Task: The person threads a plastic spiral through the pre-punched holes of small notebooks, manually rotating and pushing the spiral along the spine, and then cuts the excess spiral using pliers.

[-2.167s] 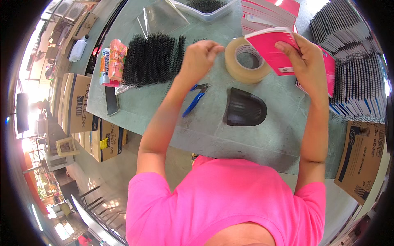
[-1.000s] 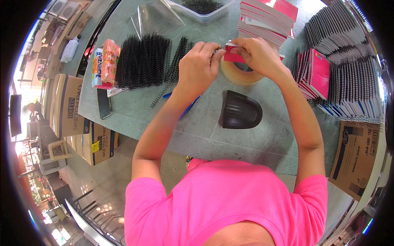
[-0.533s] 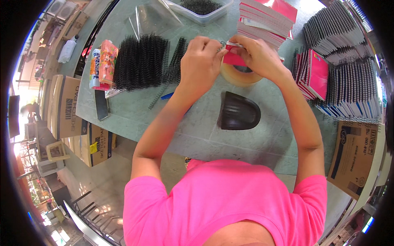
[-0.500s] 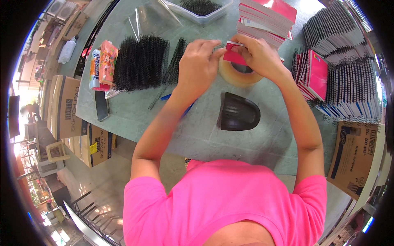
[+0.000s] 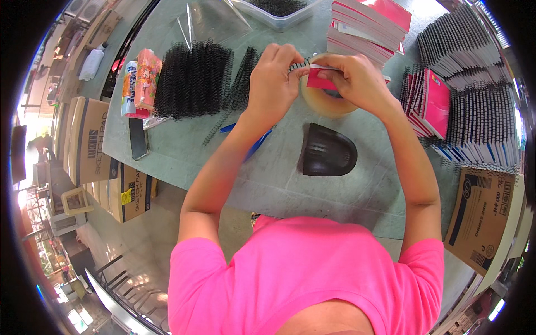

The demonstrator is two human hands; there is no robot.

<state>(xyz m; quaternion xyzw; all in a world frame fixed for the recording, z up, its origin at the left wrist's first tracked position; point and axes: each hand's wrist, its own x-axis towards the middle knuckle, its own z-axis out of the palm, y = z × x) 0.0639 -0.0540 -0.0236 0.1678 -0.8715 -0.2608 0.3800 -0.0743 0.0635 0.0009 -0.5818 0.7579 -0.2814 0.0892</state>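
Note:
My left hand (image 5: 274, 78) pinches a black binding coil (image 5: 298, 66), its end against the corner of a small notebook. That notebook (image 5: 319, 79), with a red cover, is gripped between thumb and fingers of my right hand (image 5: 357, 79). Both hands are above a roll of clear tape (image 5: 329, 109) lying on the table. Below the roll rests a dark rounded block (image 5: 328, 149) with a grooved face. By my left forearm, partly hidden under it, lies a blue-handled tool (image 5: 258, 146). Left of my left hand are loose coils (image 5: 241, 81) and a dense bundle of black coils (image 5: 194, 81).
Unbound red notebooks (image 5: 368, 28) are stacked at the back. Coil-bound notebooks (image 5: 480, 123) fill the right side, a red-covered one (image 5: 436, 103) among them. A clear tub (image 5: 276, 17) of coils stands at the back. Cardboard boxes (image 5: 89, 139) flank the table (image 5: 184, 162).
My left hand has closed in on the notebook's corner, and the coil in its fingers now shows there. The notebook stays in my right hand. The whole view has shifted slightly.

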